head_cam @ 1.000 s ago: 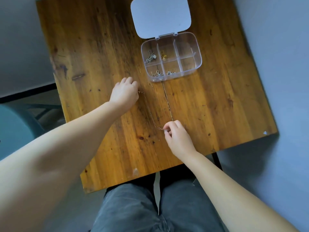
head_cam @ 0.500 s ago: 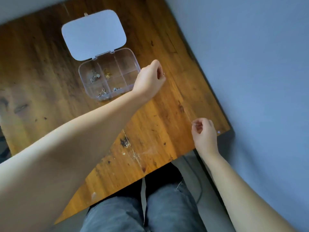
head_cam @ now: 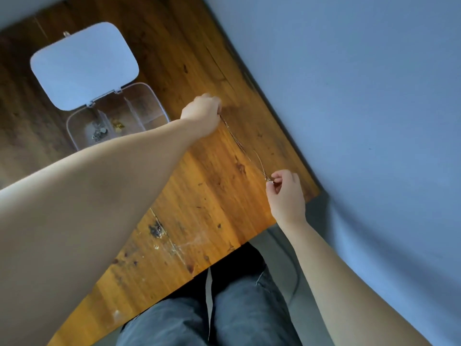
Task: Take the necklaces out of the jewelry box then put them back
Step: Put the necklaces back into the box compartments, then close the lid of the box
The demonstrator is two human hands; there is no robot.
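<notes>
Head view: left hand [head_cam: 203,112] and right hand [head_cam: 284,193] each pinch one end of a thin necklace [head_cam: 243,148], stretched taut over the wooden worktop [head_cam: 199,191] at frame centre. Open jewelry box [head_cam: 117,116] sits upper left.

Single head view, tilted, looking steeply down, close over table [head_cam: 199,186] corner.

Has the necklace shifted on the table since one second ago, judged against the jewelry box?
Yes. The necklace, stretched between the left hand and right hand, now lies to the right of the jewelry box, no longer in front of it.
</notes>
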